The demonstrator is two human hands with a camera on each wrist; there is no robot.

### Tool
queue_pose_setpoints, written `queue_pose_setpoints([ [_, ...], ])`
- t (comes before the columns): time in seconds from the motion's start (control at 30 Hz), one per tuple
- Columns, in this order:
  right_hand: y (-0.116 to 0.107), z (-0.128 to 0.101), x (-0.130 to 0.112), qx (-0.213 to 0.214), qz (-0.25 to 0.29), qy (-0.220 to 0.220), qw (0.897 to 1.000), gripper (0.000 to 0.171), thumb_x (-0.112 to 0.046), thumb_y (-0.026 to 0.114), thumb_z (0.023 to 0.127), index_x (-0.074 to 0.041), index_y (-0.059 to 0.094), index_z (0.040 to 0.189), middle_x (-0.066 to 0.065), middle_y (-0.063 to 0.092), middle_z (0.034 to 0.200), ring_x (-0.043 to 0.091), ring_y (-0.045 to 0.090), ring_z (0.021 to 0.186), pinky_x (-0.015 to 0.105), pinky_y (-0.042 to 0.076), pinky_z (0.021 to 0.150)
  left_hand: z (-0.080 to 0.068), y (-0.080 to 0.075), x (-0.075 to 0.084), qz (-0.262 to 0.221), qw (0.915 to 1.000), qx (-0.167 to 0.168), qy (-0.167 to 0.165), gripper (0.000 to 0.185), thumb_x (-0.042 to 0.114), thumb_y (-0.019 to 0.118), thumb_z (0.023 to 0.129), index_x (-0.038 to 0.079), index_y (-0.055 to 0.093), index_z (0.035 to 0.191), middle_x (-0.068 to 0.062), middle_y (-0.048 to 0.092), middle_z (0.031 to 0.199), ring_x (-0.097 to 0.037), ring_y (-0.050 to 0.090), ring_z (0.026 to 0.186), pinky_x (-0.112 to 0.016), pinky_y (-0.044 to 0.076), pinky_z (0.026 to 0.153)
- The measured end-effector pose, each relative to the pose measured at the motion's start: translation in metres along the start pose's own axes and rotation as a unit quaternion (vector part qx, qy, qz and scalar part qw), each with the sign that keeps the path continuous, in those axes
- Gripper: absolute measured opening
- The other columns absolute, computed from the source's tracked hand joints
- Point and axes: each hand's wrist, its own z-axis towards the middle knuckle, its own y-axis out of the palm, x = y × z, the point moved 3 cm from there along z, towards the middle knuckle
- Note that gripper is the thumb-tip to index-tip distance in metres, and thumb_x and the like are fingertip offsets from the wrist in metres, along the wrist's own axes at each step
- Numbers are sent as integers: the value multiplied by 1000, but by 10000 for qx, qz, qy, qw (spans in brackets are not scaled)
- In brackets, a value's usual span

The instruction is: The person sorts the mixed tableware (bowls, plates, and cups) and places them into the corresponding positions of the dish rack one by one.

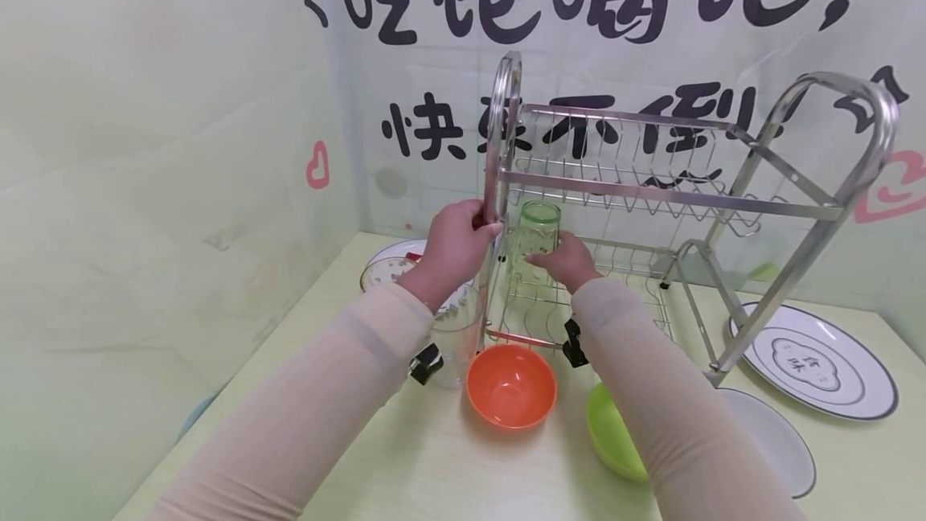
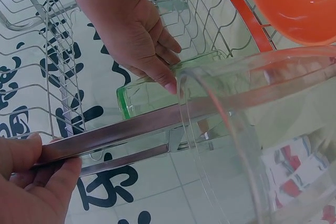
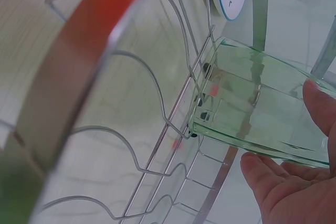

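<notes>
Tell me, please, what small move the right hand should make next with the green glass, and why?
Probably lower the green glass onto the rack's lower wires: the right hand holds it upside down just above them, while the left hand steadies the frame.

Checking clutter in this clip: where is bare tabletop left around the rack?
Free: the near table strip in front of the orange bowl, and the corner left of the left hand. Crowded: clear cup, green bowl and plates ring the rack.
</notes>
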Motion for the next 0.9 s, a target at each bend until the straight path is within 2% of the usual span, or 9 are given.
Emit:
queue_pose_setpoints([
  [0.17,1,1,1,3,48,10,10000,60,-23,67,92,3,41,139,23,51,135,39,49,123,51,41,102,-1,0,0,-23,10000,-2,-10,12,10,59,96,-1,64,99,-14,68,101,-23,57,87,-36,51,78],
  [0.33,0,1,0,4,-71,58,10000,65,-24,66,92,4,36,143,23,46,140,40,46,127,52,39,104,-1,0,1,-44,10000,-14,-35,12,9,59,96,-1,64,99,-14,67,101,-24,58,88,-36,51,80],
  [0.57,0,6,2,16,-29,-87,10000,56,-23,67,91,2,46,135,22,54,132,39,51,121,51,41,103,-2,-1,1,-72,10000,-20,-58,12,10,59,96,-1,63,98,-15,67,103,-24,58,89,-37,51,81],
  [0.9,-1,9,2,10,-99,-166,9998,54,-23,67,91,1,47,135,22,54,133,39,51,122,52,39,104,-2,0,0,-57,10000,-20,-63,11,9,59,96,-1,63,98,-14,68,103,-23,59,90,-36,51,82],
])
